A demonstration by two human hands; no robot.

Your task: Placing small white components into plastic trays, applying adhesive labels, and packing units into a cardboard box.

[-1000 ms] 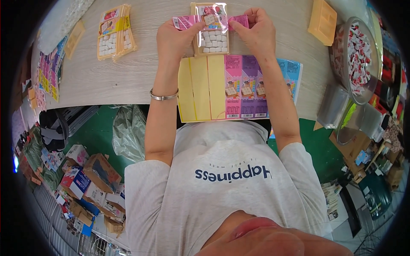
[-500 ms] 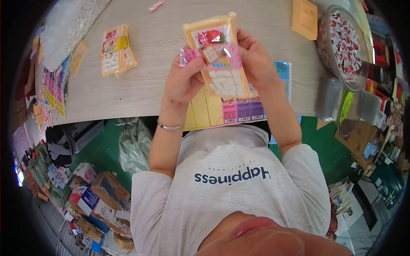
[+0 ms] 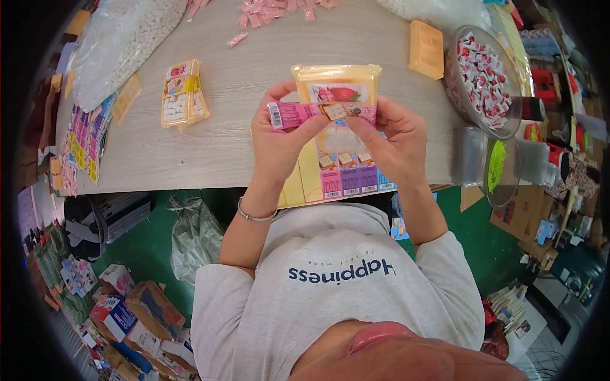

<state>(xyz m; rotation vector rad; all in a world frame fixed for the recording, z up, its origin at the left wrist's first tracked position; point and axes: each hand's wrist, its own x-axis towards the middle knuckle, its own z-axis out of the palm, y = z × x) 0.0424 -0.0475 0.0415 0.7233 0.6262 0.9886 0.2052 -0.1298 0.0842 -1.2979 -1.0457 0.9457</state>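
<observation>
Between my two hands, above the front of the table, is a yellow plastic box with a clear cover. A strawberry-printed sachet shows inside its far part, and blurred white pieces lie in the near part. Across the middle runs a pink printed label strip, its left end sticking out past the box. My left hand grips the box's left side, thumb pressed on the strip. My right hand holds the right side, its thumb on the strip too. Below lies a sheet of colourful printed labels, partly covered by the box.
Left on the table are stacked filled boxes, label sheets and a bag of white pieces. Pink sachets lie at the back. To the right stand an empty yellow tray and a bowl of wrapped sachets.
The box has turned from slanted to nearly straight and tipped, so its far end faces me more. My right thumb has come onto the label strip, and the view has shifted.
</observation>
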